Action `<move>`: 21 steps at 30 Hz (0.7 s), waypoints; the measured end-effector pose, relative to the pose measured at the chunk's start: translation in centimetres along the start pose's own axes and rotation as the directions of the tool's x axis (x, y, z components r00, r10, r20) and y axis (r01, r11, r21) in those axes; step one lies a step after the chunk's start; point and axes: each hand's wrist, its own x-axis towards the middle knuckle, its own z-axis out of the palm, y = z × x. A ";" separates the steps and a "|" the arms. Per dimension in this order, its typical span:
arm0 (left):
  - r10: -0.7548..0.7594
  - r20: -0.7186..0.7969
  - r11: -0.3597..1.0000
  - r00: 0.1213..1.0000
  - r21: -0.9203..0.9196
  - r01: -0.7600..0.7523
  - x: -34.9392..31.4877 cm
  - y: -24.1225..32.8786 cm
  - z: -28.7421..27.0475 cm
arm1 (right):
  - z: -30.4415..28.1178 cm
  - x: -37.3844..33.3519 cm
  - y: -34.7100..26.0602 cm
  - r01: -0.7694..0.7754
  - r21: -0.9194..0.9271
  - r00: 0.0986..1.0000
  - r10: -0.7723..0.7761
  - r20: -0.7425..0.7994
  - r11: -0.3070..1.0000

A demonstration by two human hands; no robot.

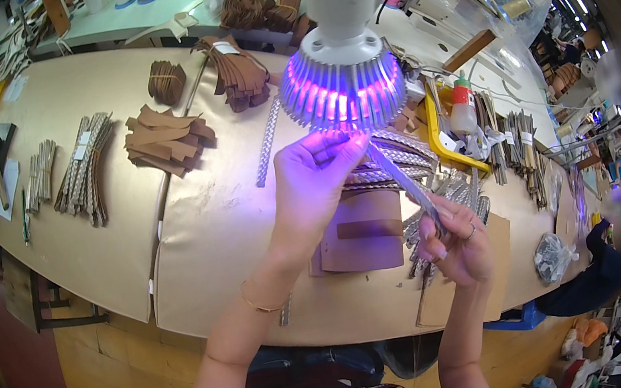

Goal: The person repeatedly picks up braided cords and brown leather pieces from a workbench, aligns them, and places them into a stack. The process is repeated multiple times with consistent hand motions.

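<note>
A narrow silver-grey strap point(403, 177) is stretched slantwise between my hands, close below a lamp point(344, 95) that glows violet. My left hand point(317, 181) pinches its upper end right under the lamp's ribbed head. Lower and to the right, my right hand point(460, 243) grips the other end between thumb and fingers. Beneath the strap lie silver braided strips point(396, 168) and a brown leather panel point(362, 238) with a darker band across it. More silver strips point(456, 191) are heaped beside my right hand, partly covered by it.
Brown leather strips point(169, 139) lie loose at the left of the table point(209, 246), near tied bundles point(239, 75). Silver strip bundles point(85, 169) stand farther left. At the right are a yellow tray point(445, 144), a bottle point(463, 111) and a plastic bag point(554, 257). Someone in dark clothes point(597, 283) sits beyond.
</note>
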 end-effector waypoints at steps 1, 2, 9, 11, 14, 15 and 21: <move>-0.010 -0.004 1.000 1.000 -0.014 0.009 0.2 -0.1 -0.4 | -0.1 0.3 -0.1 0.019 0.020 1.000 -0.019 0.007 1.000; -0.020 -0.007 0.999 1.000 -0.026 0.020 0.4 -0.2 -0.9 | -0.1 0.6 -0.1 0.021 0.043 1.000 -0.021 -0.002 0.999; 0.037 -0.097 0.994 0.995 -0.095 -0.046 0.5 -1.0 -3.0 | 0.3 1.8 0.4 0.100 -0.058 0.984 -0.107 -0.143 0.993; 0.011 -0.119 0.995 0.993 -0.099 -0.023 0.1 -0.7 -3.9 | 0.7 2.4 0.6 0.123 -0.164 0.975 -0.151 -0.165 0.979; -0.006 -0.134 0.998 0.991 -0.059 -0.002 -0.4 -0.3 -5.2 | 1.4 3.4 1.1 0.150 -0.357 0.961 -0.220 -0.165 0.922; -0.003 -0.129 0.997 0.992 -0.076 -0.007 -0.6 -0.3 -5.5 | 1.6 3.7 1.2 0.161 -0.382 0.959 -0.236 -0.157 0.910; -0.055 -0.187 0.989 0.981 -0.143 0.029 -1.6 -0.7 -6.3 | 2.2 4.1 1.6 0.145 -0.449 0.953 -0.248 -0.177 0.881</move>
